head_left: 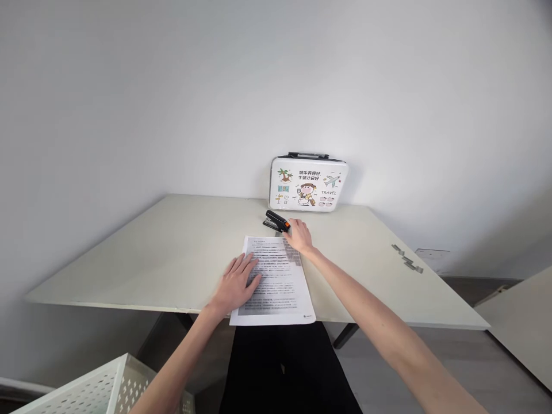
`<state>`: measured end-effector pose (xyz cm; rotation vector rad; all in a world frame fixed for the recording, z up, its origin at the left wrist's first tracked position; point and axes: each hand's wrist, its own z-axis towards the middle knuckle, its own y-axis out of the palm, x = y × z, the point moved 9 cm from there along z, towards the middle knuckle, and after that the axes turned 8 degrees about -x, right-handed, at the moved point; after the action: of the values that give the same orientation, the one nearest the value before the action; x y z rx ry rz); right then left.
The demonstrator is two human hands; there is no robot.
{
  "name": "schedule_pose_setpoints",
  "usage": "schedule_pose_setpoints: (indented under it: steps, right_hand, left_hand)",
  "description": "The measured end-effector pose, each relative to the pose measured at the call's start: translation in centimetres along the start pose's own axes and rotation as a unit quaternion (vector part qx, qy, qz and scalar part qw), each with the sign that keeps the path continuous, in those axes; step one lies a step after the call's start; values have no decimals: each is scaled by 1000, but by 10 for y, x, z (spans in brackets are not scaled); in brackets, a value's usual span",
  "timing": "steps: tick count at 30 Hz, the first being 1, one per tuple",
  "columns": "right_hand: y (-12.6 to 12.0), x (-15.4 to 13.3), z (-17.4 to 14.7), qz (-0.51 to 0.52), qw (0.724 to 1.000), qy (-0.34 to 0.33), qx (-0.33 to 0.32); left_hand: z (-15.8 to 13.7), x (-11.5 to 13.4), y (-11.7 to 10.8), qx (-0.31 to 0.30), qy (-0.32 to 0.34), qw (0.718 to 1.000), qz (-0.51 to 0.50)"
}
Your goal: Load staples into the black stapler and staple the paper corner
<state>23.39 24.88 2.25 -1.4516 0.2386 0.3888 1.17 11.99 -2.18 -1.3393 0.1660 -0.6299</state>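
Observation:
My left hand (238,283) lies flat with its fingers spread over the left side of a printed sheet of paper (280,287). The sheet reaches slightly past the table's near edge. Just beyond its top edge is a black stapler (276,219) with an orange part at its right end. My right hand (299,234) closes around that right end, thumb on the near side; part of the grip is hidden. The stapler's other end points left, away from my fingers.
A white case with cartoon prints (308,187) stands against the wall at the back of the pale table (181,247). Grey marks or pieces (407,259) show near the table's right edge. A white perforated basket (125,382) sits below, at left.

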Motion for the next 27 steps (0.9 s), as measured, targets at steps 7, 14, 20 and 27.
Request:
schedule_pose_setpoints:
  steps: [7, 14, 20, 27]
  right_hand:
    - [30, 22, 40, 55, 997, 47, -30]
    - [14, 88, 26, 84, 992, 94, -3]
    - [-10, 148, -30, 117, 989, 81, 26]
    - [-28, 170, -115, 179, 984, 4, 7]
  left_hand:
    - [-2, -2, 0, -9, -8, 1000, 6]
    - [0, -1, -2, -9, 0, 1000, 1]
    - [3, 1, -3, -31, -14, 999, 13]
    - [7, 6, -7, -37, -29, 998, 31]
